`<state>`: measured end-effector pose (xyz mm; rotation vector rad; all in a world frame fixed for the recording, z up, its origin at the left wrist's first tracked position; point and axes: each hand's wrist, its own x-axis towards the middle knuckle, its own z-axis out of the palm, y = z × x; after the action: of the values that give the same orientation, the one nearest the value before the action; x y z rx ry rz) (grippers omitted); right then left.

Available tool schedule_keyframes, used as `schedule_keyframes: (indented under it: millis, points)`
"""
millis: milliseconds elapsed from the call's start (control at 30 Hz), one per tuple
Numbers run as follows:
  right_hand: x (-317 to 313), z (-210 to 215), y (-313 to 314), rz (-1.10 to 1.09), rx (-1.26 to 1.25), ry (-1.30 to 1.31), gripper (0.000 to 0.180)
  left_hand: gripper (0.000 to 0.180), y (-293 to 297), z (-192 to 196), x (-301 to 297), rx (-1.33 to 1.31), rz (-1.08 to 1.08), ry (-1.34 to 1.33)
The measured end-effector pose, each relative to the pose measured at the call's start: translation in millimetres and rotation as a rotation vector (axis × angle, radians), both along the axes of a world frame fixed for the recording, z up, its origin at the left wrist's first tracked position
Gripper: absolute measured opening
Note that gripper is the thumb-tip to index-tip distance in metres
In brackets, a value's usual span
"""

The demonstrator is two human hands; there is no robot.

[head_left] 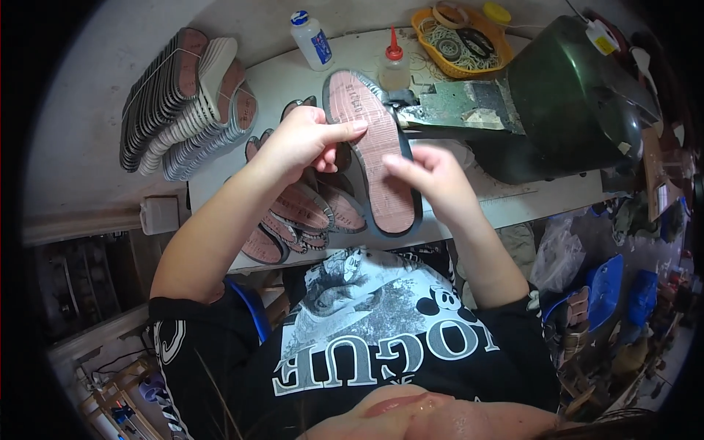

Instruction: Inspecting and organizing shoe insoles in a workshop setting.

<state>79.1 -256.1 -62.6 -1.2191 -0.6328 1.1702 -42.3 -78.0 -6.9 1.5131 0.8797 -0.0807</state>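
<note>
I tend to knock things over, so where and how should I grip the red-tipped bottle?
Probably around the red-tipped bottle's upright body, coming from the left: a gap lies there, before the blue-capped bottle, while the green machine arm crowds its right front. The red spout tapers to a point, likely a poorer hold.

At twelve o'clock, the sole is pink, dark-rimmed (with fine crosswise lines). At ten, the stacked soles stripe black, white and grey; the basket at one is yellow, the machine at two green.
</note>
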Motion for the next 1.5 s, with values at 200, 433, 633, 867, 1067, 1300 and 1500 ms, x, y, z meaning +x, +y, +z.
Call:
schedule_keyframes:
  millis: [200,433,633,867,1067,1300,1500]
  points:
    - [-30.4,-3.6,-40.0,0.263,-0.122,0.305,0.029,0.038,10.8,-5.3,7.7,-0.047,0.083,-0.066]
    - [-45.4,2.6,-10.8,-0.020,0.025,0.454,0.031,0.045,41.7,-2.6,26.5,0.012,0.008,0.028]
    - [-43.2,4.5,17.7,-0.190,0.099,0.520,0.031,0.063,87.7,-1.4,53.5,0.376,-0.285,0.172]
    - [-35.7,15.1,30.2,-0.209,0.080,0.543,0.032,0.049,84.0,15.2,77.0,0.778,-1.086,-0.355]
    - [-26.1,32.6,21.7,-0.171,-0.044,0.548,0.039,0.042,71.1,30.5,76.3,0.622,-1.058,-0.077]
    - [-9.5,40.8,18.7,-0.132,-0.114,0.583,0.038,0.035,42.0,33.9,43.4,0.612,-0.857,-0.005]
    - [-4.7,36.9,21.8,-0.077,-0.108,0.577,0.031,0.043,28.1,28.2,36.0,0.343,-0.679,0.210]
